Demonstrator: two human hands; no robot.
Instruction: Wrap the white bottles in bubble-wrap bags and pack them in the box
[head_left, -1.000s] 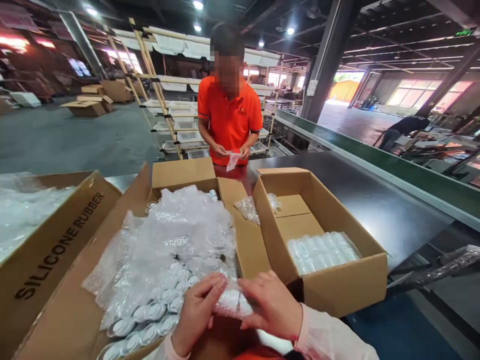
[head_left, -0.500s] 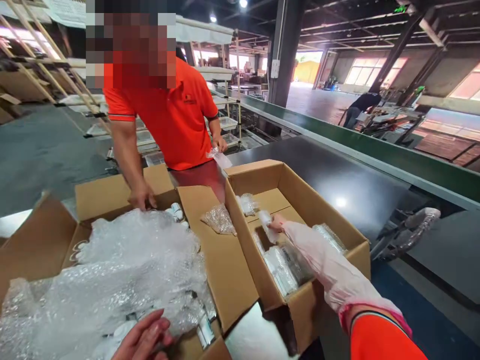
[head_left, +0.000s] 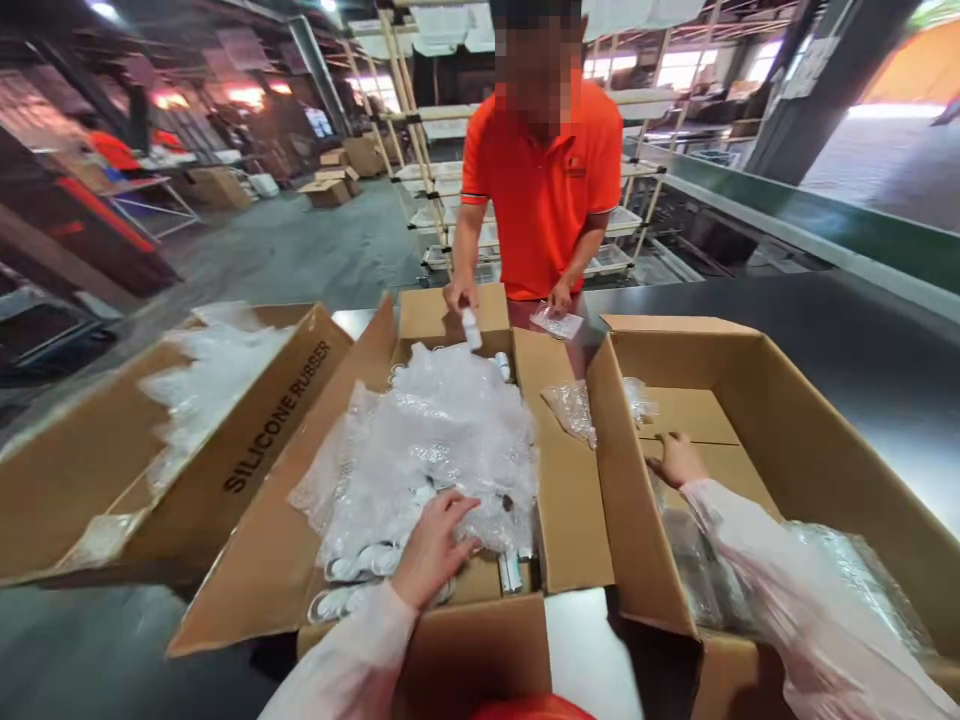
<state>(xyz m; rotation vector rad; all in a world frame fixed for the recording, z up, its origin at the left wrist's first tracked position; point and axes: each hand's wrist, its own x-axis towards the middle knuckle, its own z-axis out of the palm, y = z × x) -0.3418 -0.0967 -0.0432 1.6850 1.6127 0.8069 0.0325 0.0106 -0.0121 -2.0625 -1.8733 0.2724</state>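
My left hand (head_left: 435,548) reaches over the middle carton (head_left: 574,500), its fingers spread and nothing in them. Beneath and beyond it lies a heap of clear bubble bags (head_left: 450,430). White cylindrical items (head_left: 349,602) show under the heap at the near left, and another white cylinder (head_left: 511,572) stands near the right corner. Inside the right-hand carton (head_left: 825,430) is my right hand (head_left: 681,460), fingers parted, with nothing visible in it. Bubble-wrapped packs (head_left: 694,560) lie below that hand, partly behind my sleeve, and more packs (head_left: 855,570) lie at the near right.
Across the table a co-worker (head_left: 544,190) holds a small white bottle (head_left: 470,328) and a bubble bag (head_left: 556,320). A loose bubble bag (head_left: 574,410) lies on the carton flap. At left stands a carton marked SILICONE RUBBER (head_left: 277,415). Shelving (head_left: 427,150) rises behind.
My view has swung left. My right hand has let go of the bubble-wrapped piece it held. My left hand has moved forward over the heap. The co-worker has lifted a white bottle.
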